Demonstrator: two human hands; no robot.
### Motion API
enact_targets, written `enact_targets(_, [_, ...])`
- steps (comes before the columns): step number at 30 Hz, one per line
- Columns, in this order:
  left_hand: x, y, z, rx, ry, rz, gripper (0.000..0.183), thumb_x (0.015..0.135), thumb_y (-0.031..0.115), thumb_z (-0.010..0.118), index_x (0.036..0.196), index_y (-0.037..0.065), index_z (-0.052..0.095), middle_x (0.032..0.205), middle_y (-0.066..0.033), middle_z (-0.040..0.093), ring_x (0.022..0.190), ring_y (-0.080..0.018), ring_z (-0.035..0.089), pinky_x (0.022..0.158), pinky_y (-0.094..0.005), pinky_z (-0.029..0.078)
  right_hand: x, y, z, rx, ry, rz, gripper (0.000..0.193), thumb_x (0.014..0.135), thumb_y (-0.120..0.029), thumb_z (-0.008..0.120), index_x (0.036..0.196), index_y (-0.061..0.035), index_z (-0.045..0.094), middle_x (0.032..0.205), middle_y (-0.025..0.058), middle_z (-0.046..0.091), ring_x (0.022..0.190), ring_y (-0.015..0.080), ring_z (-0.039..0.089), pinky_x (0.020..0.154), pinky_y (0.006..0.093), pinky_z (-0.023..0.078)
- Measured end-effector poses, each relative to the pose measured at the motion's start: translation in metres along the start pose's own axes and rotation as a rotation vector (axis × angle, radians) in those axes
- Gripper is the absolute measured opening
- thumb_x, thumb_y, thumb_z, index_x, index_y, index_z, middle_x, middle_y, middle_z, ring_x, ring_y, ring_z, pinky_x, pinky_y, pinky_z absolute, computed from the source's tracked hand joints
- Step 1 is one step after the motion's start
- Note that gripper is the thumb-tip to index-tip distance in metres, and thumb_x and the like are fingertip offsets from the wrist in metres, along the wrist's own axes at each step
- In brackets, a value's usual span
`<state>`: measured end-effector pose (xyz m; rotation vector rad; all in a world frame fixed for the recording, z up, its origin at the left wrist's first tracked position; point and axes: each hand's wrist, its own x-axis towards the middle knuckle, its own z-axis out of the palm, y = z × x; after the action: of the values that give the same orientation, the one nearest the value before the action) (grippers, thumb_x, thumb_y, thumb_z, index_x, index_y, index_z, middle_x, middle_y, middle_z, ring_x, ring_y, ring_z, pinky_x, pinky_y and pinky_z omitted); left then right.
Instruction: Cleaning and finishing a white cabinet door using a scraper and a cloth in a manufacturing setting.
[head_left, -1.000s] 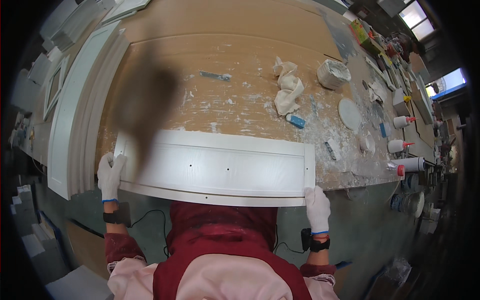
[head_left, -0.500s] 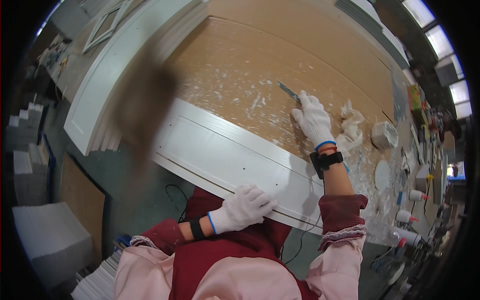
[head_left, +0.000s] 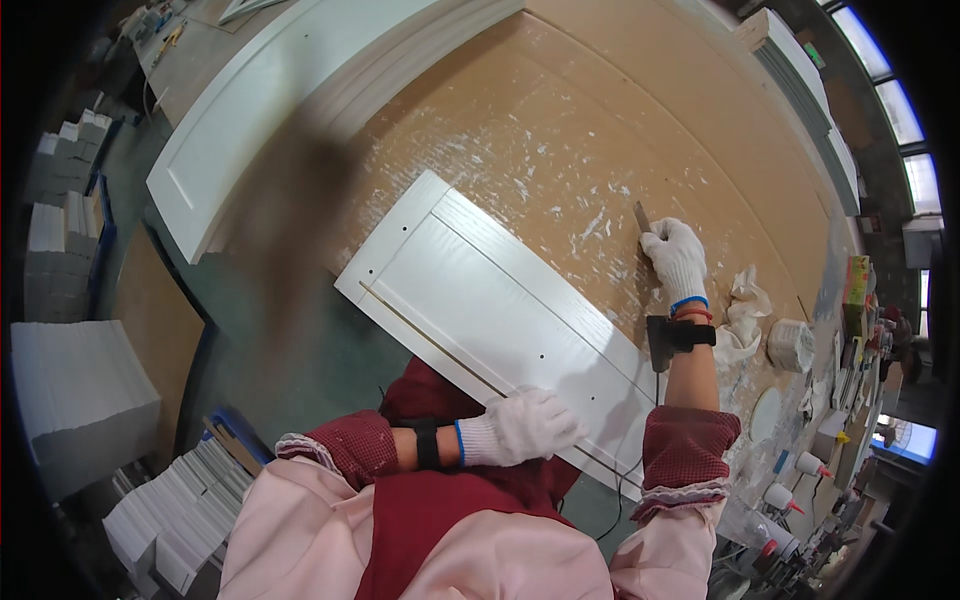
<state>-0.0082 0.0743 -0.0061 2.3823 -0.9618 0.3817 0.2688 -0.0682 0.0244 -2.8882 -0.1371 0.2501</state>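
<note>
Left hand (head_left: 530, 428) on a white panel (head_left: 490, 300) — right hand (head_left: 675, 258) around a thin flat tool (head_left: 641, 217)

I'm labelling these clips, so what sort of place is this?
Probably a workshop finishing furniture panels or doors: a white grooved panel lies on a white-flecked work table, with stacked pale boards at left.

Your workbench (head_left: 620, 85) has a brown cardboard top, creased and flecked with white smears. Left of the workbench you have a dull green floor (head_left: 245, 375), where stacks of white panels (head_left: 85, 390) stand. Past the workbench's far left end you see another table (head_left: 195, 75); beyond its right side, a row of windows (head_left: 898, 110) glows bluish-white amid dark surroundings.
</note>
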Motion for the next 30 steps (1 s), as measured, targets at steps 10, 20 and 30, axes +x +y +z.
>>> enact_targets(10, [-0.011, -0.025, -0.031, -0.129, -0.124, -0.085, 0.058, 0.067, 0.027, 0.076, 0.121, 0.014, 0.060, 0.102, -0.0018, 0.058, 0.098, -0.0231, 0.057, 0.082, -0.0396, 0.048, -0.155, 0.048, -0.058, 0.867, -0.149, 0.052, 0.014, 0.087, -0.004, 0.059, 0.099, 0.0015, 0.060, 0.082, 0.0027, 0.060, 0.071, 0.0111, 0.056, 0.065, 0.0262, 0.047])
enact_targets(20, [-0.005, -0.023, -0.045, -0.108, -0.254, -0.221, 0.075, 0.052, 0.015, 0.086, 0.123, 0.011, 0.061, 0.107, -0.0042, 0.060, 0.100, -0.0275, 0.057, 0.085, -0.0398, 0.046, -0.404, 0.158, -0.024, 1.119, 0.012, 0.740, 0.032, 0.098, -0.017, 0.051, 0.125, -0.0005, 0.056, 0.079, -0.0003, 0.058, 0.062, 0.0041, 0.047, 0.055, 0.0203, 0.040])
enact_targets(30, [0.039, 0.033, 0.006, -0.017, -0.278, -0.079, 0.073, 0.056, 0.016, 0.084, 0.124, 0.015, 0.057, 0.104, -0.0041, 0.056, 0.099, -0.0264, 0.056, 0.086, -0.0399, 0.047, -0.344, 0.165, -0.003, 1.101, 0.082, 0.350, 0.030, 0.094, -0.007, 0.055, 0.121, 0.0024, 0.062, 0.100, 0.0040, 0.066, 0.080, 0.0064, 0.055, 0.073, 0.0229, 0.047])
